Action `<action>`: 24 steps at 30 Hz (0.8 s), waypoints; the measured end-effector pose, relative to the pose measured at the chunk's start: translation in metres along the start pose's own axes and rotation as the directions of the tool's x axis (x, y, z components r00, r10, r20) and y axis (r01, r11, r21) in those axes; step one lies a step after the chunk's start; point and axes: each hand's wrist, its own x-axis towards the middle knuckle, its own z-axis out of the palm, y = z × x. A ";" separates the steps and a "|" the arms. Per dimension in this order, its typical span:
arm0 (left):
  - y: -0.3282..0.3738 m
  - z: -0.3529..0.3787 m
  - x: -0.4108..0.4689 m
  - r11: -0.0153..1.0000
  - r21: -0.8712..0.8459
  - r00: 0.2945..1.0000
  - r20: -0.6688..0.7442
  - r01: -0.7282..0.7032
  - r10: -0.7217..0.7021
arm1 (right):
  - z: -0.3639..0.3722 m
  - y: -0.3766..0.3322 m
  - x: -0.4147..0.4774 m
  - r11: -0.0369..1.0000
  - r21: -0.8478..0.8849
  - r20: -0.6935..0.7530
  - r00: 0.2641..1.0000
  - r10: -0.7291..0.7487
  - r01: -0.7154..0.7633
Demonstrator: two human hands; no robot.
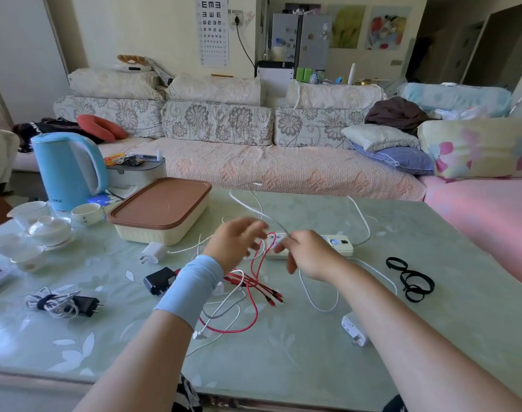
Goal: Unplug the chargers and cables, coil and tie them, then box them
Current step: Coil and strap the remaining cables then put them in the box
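Here the right hand (310, 254) pinches the white cable (249, 207) above the strip (340, 246), mid-table; the left hand (238, 242) looks loose, holding nothing. Pulling could snag the red cable (250, 285) lying just nearer.

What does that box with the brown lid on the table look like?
The cream plastic box is a low rectangle with rounded corners and ribbed walls. Its smooth brown lid has a raised rim and is shut, so the inside is hidden. It sits flat on the pale green table, at the back left, turned at a slant. A white charger plug lies just in front of its near corner. Neither the left hand nor the right hand touches it.
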 end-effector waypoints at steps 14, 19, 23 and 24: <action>-0.040 0.035 0.024 0.184 0.964 0.828 0.258 -0.190 -0.497 | -0.031 0.062 -0.025 0.908 -0.356 0.047 0.966 0.253 -0.220; -0.008 0.069 0.024 0.297 0.942 0.942 0.232 -0.156 -0.242 | -0.037 0.081 -0.029 0.886 -0.389 0.100 0.944 0.315 -0.255; 0.018 0.108 0.014 0.681 0.702 0.921 0.375 -0.207 -0.107 | -0.050 0.091 -0.039 0.787 -0.519 -0.020 0.925 0.378 -0.333; 0.019 0.116 0.010 0.702 0.673 0.890 0.437 -0.231 -0.127 | -0.054 0.096 -0.041 0.743 -0.552 -0.065 0.908 0.415 -0.379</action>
